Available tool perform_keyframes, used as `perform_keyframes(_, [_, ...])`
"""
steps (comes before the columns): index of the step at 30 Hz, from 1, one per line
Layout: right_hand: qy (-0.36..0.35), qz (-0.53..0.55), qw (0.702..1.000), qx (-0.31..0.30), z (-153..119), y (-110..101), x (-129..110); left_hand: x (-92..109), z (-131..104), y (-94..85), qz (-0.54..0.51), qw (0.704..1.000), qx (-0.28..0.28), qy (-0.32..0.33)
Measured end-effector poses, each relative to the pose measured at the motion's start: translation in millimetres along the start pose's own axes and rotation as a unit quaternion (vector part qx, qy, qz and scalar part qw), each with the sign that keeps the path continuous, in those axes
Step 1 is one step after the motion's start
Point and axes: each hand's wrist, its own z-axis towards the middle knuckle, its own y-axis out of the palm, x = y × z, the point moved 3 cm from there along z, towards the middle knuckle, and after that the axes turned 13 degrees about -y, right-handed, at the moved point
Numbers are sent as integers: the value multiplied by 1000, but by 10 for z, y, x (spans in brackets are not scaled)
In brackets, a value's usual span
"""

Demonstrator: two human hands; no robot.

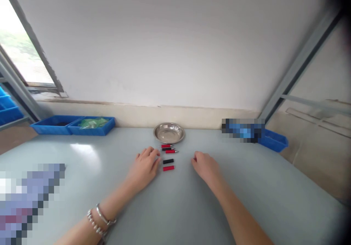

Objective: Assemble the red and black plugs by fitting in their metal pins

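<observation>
My left hand (pixel 147 163) rests palm down on the table with its fingers bent and a little apart, just left of the pen parts. Two short tubes lie across the middle, a black tube (pixel 168 161) and a red tube (pixel 168 168). Beyond them are pen pieces with pointed silvery tips: a far red piece (pixel 166 146), a black piece (pixel 168 149) and a nearer red piece (pixel 171 151). To the right of these, apart from them, my right hand (pixel 205 166) lies on the table with its fingers curled in; nothing shows sticking out of it.
A round steel dish (pixel 169 140) stands behind the pen parts, near the wall. At back left sit two blue trays (pixel 52 129), one with green plastic bags (pixel 93 123). Another blue tray (pixel 272 140) is at back right. Blurred-out items cover the left front and back right.
</observation>
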Motion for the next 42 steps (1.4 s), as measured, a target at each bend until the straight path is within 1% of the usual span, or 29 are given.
perform_keyframes(2, [-1,2,1000,-3,-3,2,-7,-24,25,39,0,1000,8,10])
perform_keyframes(6, [3,-5,1000,-2,4,13,-5,-72,78,122,-4,1000,-13,16])
perform_keyframes(12, [25,-26,999,5,8,3,35,-137,164,157,-8,1000,-10,19])
perform_keyframes(15, [32,-32,999,8,6,1,54,-118,176,158,-4,999,-9,32])
perform_keyframes(19, [35,-31,999,1,18,19,67,-61,169,170,-11,998,-33,53])
perform_keyframes(24, [31,-28,999,-4,38,38,69,-47,163,191,-25,997,-50,52])
perform_keyframes(33, [28,-27,999,-1,35,41,80,-78,184,198,-25,998,-34,44])
perform_keyframes(38, [26,-24,999,0,36,43,83,-69,190,189,-21,999,-15,41])
perform_keyframes(42, [29,-23,999,-3,41,42,81,-44,178,210,-10,999,-27,39])
